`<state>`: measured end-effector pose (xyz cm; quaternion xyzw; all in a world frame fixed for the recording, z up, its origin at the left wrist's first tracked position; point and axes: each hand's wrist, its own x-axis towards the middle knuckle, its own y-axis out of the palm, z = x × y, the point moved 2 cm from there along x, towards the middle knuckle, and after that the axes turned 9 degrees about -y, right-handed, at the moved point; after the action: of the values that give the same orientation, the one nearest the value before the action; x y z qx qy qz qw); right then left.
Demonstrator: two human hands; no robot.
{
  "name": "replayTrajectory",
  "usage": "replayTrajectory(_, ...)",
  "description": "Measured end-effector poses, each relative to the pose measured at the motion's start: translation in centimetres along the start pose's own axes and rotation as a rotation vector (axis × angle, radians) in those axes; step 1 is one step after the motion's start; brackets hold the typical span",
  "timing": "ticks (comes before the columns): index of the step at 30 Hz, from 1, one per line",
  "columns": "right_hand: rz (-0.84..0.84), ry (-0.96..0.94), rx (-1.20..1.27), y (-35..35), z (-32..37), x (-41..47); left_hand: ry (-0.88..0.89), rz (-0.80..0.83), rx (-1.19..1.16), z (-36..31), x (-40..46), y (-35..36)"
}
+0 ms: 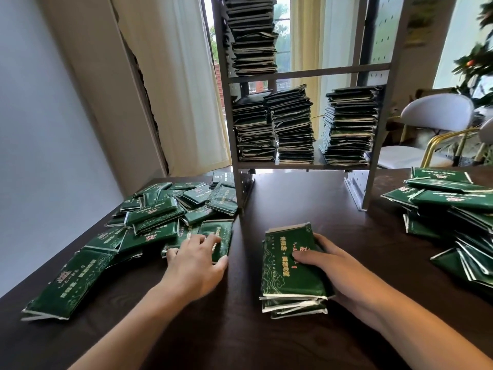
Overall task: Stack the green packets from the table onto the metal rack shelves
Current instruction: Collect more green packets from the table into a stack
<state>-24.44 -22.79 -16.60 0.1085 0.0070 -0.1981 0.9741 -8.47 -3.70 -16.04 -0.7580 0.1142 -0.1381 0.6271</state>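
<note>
1. The small stack of green packets lies flat on the dark table, in front of the metal rack and between the two loose piles. Its edges are roughly squared, which suggests it is being built into a handful to lift in one go.

2. The right hand holds this stack from its right side: the thumb presses on the top packet and the fingers wrap round the far edge. That grip keeps the slippery packets from sliding apart.

3. The left hand rests on a single packet at the near edge of the left pile. Its fingers are spread and lightly curled over it, the thumb at the packet's near end; I judge it is about to drag or pick this one up to add to the stack, though a full grip is not plain.

4. The right pile lies heaped at the table's right edge, untouched by either hand.

5. On the rack, the lower shelf carries three tall stacks side by side; the upper shelf carries one tall stack at its left, with free room to the right. The next handful would fit there.

6. Many packets are left on the table, so the job is perhaps half done.

7. Behind stand curtains and a white chair.
</note>
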Motion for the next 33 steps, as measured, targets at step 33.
replayTrajectory(33, 0.006, 0.006, -0.052, 0.2, 0.1, -0.2, 0.149, -0.051, -0.127, -1.6, -3.4, -2.8)
